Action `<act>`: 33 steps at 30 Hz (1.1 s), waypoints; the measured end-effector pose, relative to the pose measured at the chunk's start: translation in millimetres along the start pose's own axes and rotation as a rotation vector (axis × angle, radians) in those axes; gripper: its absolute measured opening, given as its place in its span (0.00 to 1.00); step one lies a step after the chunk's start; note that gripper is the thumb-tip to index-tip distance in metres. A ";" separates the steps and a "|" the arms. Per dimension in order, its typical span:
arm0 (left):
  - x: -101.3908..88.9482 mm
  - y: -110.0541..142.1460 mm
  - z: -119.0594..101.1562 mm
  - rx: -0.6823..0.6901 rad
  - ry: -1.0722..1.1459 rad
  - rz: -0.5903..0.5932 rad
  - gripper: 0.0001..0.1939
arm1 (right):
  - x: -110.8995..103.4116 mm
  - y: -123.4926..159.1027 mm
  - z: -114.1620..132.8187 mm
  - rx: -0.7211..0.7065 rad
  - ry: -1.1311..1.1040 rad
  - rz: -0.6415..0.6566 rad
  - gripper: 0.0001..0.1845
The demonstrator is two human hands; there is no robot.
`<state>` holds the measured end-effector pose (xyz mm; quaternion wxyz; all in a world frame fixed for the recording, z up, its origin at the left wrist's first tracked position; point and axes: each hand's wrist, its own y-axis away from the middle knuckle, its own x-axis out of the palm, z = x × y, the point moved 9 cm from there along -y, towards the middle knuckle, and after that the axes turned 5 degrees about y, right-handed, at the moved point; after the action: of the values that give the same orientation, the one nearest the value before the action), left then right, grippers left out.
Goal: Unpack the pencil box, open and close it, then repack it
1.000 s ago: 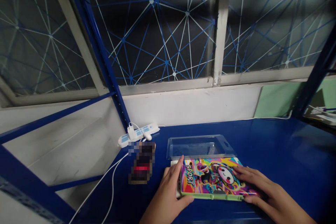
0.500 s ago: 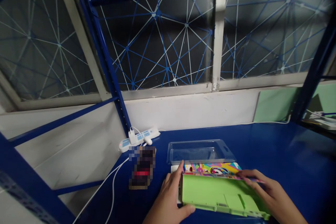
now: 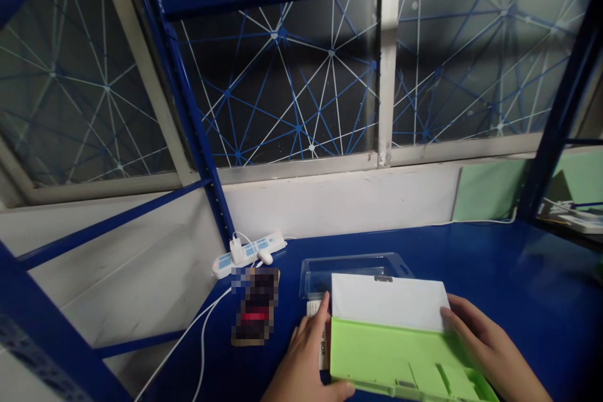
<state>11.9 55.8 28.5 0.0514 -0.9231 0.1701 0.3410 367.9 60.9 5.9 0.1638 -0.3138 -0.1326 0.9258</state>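
- Left hand [image 3: 306, 361]: fingers spread and pointing up, curled round the near left side of the lime-green plastic case [image 3: 400, 358]; looks like a light grip.
- Right hand [image 3: 487, 348]: fingers and thumb closed on the case's right edge, at the join with the white panel [image 3: 389, 303].
- Case: held between both hands, moulded green face up, low on the blue surface [image 3: 541, 264]; I can't tell if it touches down.
- White printed strip [image 3: 318, 333]: just beside the left hand, reads "BOX".
- Clear plastic blister tray [image 3: 351, 270]: behind the case, partly covered by the white panel.
- Pixelated object [image 3: 257, 304]: left of the hand, flat on the surface; blurred, can't tell what.
- White power strip [image 3: 247, 254]: at the back by the blue steel upright [image 3: 188, 113], charger [image 3: 236, 250] plugged in, white cable [image 3: 202, 320] running forward.
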 end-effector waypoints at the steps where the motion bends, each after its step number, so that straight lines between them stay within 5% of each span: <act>1: 0.3 0.1 -0.2 0.007 -0.013 -0.004 0.64 | -1.8 0.0 -1.2 -0.003 -0.004 -0.013 0.27; 7: -2.4 0.8 -4.0 0.102 -0.009 -0.071 0.56 | -2.2 1.5 4.6 -0.023 0.011 0.096 0.27; 13: -14.5 0.2 -0.3 0.061 -0.021 -0.220 0.26 | 1.9 15.2 25.9 -0.123 -0.009 0.199 0.34; 18: -19.0 -3.1 18.1 -0.056 -0.101 -0.292 0.28 | 8.7 16.5 26.4 -0.217 -0.095 0.230 0.45; 23: -21.1 -4.5 14.2 -0.041 -0.132 -0.291 0.27 | 16.1 11.5 25.2 -0.190 0.074 0.218 0.26; 33: -16.1 -2.7 -14.0 0.051 -0.187 -0.214 0.16 | 25.4 8.0 14.7 -0.048 0.155 0.219 0.27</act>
<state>10.0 59.8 49.5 0.1263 -0.8986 0.0738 0.4136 337.9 61.3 0.7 0.0639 -0.4005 -0.1064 0.9078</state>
